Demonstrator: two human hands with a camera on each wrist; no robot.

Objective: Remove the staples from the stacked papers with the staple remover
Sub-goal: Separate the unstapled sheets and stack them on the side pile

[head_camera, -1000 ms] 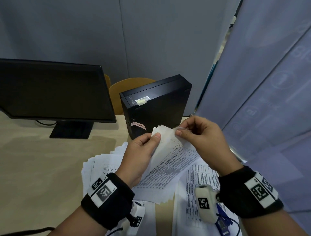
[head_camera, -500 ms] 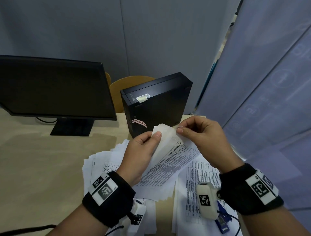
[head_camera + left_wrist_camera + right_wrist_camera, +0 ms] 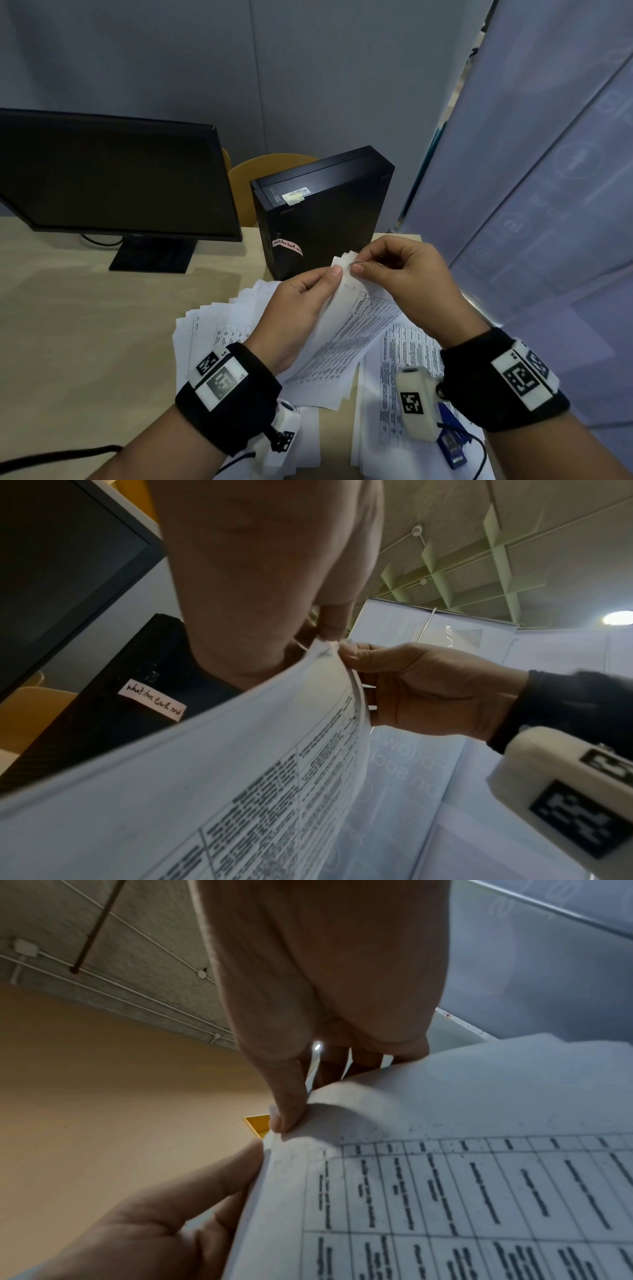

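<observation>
Grey partition walls behind a pale wooden worktop [image 3: 68, 325]. At far left, a dark monitor [image 3: 113, 178] on its stand; next along, the back of a yellow chair [image 3: 253, 171] and an upright black computer case [image 3: 325, 209] with a handwritten label.

Lower centre-left, loose printed sheets [image 3: 212, 329] fanned across the worktop, with nothing visibly binding them, so seemingly already dealt with. Above them, raised off the surface, one stapled set of papers [image 3: 346, 335]. Left hand [image 3: 298, 308], thumb and fingers curled, pinching the set just below its upper corner. Right hand [image 3: 400, 277] pinching that same corner from the other side, fingertips almost touching the left thumb. A thin curved glint at the right fingertips, possibly a staple being drawn out bare-handed; too small to tell. Tiny marks on the top sheet just below the corner, perhaps old staple holes.

Farther right, a second spread of printed pages [image 3: 404, 349] flat on the worktop. Near the lower right, half hidden under the wrist camera, a small blue object [image 3: 452, 445] lying on those pages, probably the staple remover, in neither hand.

By the look of it, task partly done: this set mid-removal, the state of the right-hand pages unknown.
</observation>
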